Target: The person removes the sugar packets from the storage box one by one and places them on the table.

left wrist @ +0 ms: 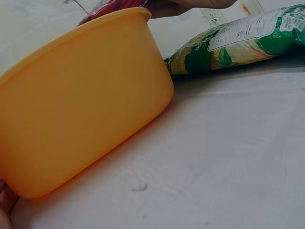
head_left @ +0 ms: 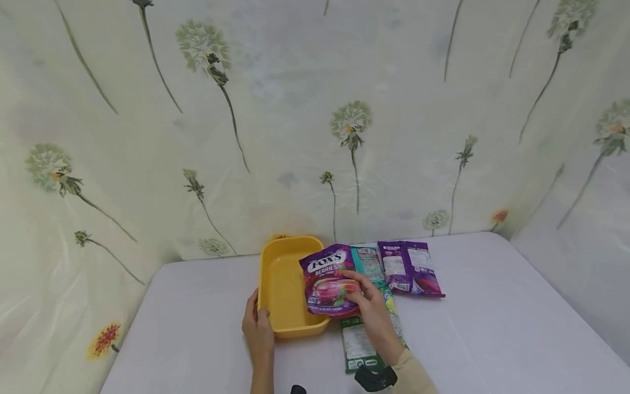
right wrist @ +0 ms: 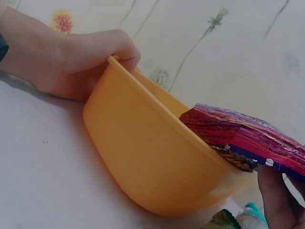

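Observation:
My left hand (head_left: 258, 328) grips the left wall of a yellow plastic basin (head_left: 287, 330), thumb hooked over the rim. In the right wrist view that same hand (right wrist: 90, 59) shows clearly around the basin's edge. Over the basin's right rim, my right hand (head_left: 371, 309) holds a purple candy bag (head_left: 327, 282) labelled FOX'S Berries, with its front facing up. In the right wrist view the bag (right wrist: 252, 138) overlaps the rim, with fingers (right wrist: 274, 195) under it. Inside, the basin's visible floor is bare yellow.
Right of the basin lie a green packet (head_left: 356, 342), a teal packet (head_left: 368, 262) and purple bags (head_left: 413, 268), partly overlapping. A white cloth (head_left: 492, 323) covers the table. Behind it hangs a dandelion-print sheet (head_left: 295, 137).

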A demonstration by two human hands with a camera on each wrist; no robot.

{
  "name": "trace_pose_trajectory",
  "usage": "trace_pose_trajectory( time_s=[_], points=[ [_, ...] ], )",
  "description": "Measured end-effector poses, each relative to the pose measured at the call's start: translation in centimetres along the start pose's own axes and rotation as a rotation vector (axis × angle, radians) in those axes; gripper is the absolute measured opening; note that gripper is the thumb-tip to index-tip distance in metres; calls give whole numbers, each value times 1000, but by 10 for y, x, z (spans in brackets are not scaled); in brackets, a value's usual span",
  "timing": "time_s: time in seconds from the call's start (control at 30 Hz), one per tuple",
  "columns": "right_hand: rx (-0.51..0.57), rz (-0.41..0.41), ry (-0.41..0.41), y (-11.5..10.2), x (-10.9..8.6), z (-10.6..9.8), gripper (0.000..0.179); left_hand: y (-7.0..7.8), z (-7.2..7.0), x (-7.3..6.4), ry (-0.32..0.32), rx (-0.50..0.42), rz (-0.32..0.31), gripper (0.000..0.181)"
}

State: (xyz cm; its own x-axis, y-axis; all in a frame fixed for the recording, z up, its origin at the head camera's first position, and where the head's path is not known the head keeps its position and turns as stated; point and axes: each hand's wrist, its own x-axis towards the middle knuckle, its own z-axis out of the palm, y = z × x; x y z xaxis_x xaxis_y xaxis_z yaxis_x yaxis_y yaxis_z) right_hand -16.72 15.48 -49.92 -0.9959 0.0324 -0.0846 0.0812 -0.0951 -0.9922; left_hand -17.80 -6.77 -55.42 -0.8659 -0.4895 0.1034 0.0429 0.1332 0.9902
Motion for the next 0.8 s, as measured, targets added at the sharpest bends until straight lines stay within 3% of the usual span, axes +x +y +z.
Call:
trace_pose_trajectory(
  time_s=[0.8],
  points=[
    [54,-13,27,-4,-10,-26,50,-1,-1,1,-24,-21,-20,53]
  ],
)
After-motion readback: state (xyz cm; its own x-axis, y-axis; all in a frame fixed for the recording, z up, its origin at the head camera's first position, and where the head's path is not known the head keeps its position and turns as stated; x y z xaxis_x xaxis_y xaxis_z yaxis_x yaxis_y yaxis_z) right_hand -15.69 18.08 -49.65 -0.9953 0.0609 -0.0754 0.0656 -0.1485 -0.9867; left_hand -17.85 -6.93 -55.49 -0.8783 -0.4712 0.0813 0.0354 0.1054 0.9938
